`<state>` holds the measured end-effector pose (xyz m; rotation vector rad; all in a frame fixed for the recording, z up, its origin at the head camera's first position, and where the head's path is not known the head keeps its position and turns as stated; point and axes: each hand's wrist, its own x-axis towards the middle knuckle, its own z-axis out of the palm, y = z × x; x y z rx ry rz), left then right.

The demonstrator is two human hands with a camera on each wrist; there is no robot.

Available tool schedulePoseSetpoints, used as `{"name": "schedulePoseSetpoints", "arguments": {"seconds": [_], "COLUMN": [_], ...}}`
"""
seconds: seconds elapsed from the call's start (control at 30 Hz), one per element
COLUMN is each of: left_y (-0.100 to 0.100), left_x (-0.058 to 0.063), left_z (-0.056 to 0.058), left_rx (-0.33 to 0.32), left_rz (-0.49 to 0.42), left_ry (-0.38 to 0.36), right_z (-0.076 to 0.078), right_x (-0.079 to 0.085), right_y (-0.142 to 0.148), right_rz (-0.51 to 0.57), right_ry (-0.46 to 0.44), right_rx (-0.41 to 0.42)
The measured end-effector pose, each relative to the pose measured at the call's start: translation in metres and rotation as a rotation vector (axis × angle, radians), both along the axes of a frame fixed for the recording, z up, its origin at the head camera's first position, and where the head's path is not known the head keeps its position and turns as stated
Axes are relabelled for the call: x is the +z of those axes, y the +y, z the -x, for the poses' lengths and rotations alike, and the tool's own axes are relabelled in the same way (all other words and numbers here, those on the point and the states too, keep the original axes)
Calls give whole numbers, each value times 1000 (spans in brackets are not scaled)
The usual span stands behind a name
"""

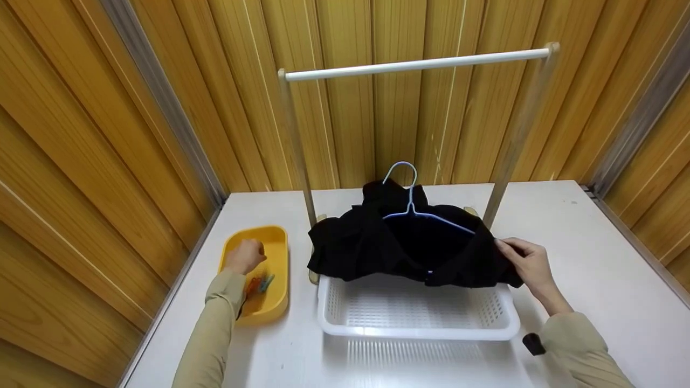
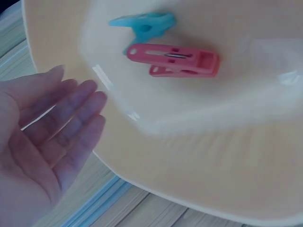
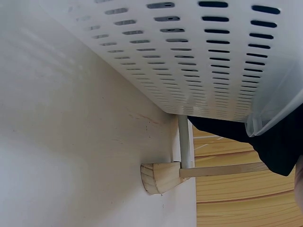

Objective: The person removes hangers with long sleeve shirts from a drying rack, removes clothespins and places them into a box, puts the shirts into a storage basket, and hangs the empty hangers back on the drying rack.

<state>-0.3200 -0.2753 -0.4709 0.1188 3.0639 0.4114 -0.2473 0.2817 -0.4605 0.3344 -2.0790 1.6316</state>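
Sleeves (image 1: 207, 345), head view: khaki, nearest the camera, entering from the lower edge on both sides.
Left hand (image 1: 245, 257): over the yellow tub (image 1: 282, 253); finger position cannot be told from this angle.
Right hand (image 1: 531, 267): thumb and fingers pinch the edge of the black garment (image 1: 350, 245).
Garment: lies over the rear part of the white basket (image 1: 420, 332), neck open toward the camera.
Hanger (image 1: 412, 209): light blue, set inside the garment; hook upright, below the rack's crossbar (image 1: 415, 67) and apart from it.

Left hand, left wrist view: palm visible, fingers extended and slightly bent, holding nothing, near the tub's rim.
Pegs: one blue (image 2: 161, 20), one pink (image 2: 189, 61), side by side on the tub floor, well apart from the fingertips.

Basket side, right wrist view: slotted wall fills the upper foreground.
Rack foot (image 3: 161, 177): wooden, on the white table (image 3: 61, 142).
Right hand: only a sliver at the right edge; grip cannot be told here.
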Motion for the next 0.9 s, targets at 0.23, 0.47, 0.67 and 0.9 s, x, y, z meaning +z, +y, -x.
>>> {"name": "schedulePoseSetpoints", "arguments": {"seconds": [0.23, 0.47, 0.67, 0.9], "left_y": [8, 18, 28, 41], "left_x": [4, 9, 11, 15], "left_z": [2, 2, 2, 3], "left_rx": [-79, -136, -238, -329], "left_rz": [15, -11, -59, -70], "left_ry": [153, 233, 385, 486], "right_z": [1, 0, 0, 0], "right_x": [0, 1, 1, 1], "right_y": [0, 0, 0, 0], "right_rz": [3, -25, 7, 1], "right_ry": [-1, -13, -21, -10], "right_rx": [-6, -28, -8, -13]}}
